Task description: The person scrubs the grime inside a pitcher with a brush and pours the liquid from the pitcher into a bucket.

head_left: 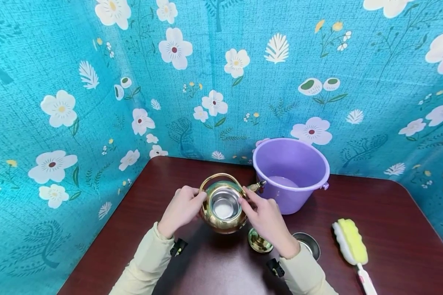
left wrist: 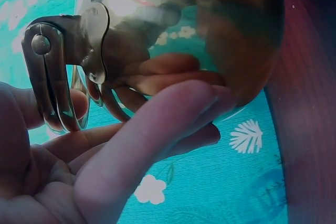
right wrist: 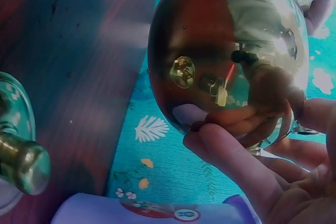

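A shiny gold teapot (head_left: pixel 221 226) is held up over the table between both hands, its lid off and its round silver inside facing up. My left hand (head_left: pixel 182 209) grips it at the left side, by the foot of the looped handle (head_left: pixel 219 175). My right hand (head_left: pixel 266 217) holds the opposite side near the spout (head_left: pixel 257 187), its thumb at the rim. In the left wrist view, fingers pass by the hinged handle bracket (left wrist: pixel 50 72) and lie under the polished body. The gold lid (head_left: pixel 257 242) lies on the table below the right hand.
A purple bucket (head_left: pixel 295 200) stands behind the right hand, close to the spout. A round metal dish (head_left: pixel 313 242) lies partly hidden under the right forearm. Farther right is a yellow and white sponge brush (head_left: pixel 350 241). Floral blue cloth (head_left: pixel 214 135) hangs behind the dark table (head_left: pixel 140 196).
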The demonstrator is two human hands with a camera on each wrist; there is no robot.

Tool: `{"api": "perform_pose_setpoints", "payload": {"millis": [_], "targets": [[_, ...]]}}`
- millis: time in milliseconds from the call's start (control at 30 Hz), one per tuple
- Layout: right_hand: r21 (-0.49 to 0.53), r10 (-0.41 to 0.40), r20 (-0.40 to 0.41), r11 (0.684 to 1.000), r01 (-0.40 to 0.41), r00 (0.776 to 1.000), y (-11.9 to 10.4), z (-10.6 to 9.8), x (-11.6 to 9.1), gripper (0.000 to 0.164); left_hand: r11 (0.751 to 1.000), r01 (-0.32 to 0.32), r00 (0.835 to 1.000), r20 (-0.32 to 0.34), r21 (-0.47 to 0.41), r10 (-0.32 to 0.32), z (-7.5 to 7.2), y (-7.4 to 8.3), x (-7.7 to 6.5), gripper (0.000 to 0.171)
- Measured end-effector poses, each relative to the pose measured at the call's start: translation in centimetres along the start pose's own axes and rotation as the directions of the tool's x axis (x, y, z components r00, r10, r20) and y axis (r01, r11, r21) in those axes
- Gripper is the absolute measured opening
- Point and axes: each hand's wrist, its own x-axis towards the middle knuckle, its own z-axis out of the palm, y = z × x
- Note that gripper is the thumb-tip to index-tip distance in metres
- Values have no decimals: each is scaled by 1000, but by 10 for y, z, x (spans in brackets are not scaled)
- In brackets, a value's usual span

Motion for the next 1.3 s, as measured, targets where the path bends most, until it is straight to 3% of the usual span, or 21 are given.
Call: {"api": "perform_pose_setpoints", "payload": {"millis": [333,933,1300], "targets": [[3,34,30,999,-34,999,6,13,-3,37,995,55,998,29,-78,-53,8,-16,1,35],[13,129,117,991,-132,985,20,31,-5,36,981,130,990,73,-141,-120,19,-40,10,33],[3,148,133,989,-149,980,24,41,-8,38,969,183,981,91,-164,-170,25,-52,14,31]]}}
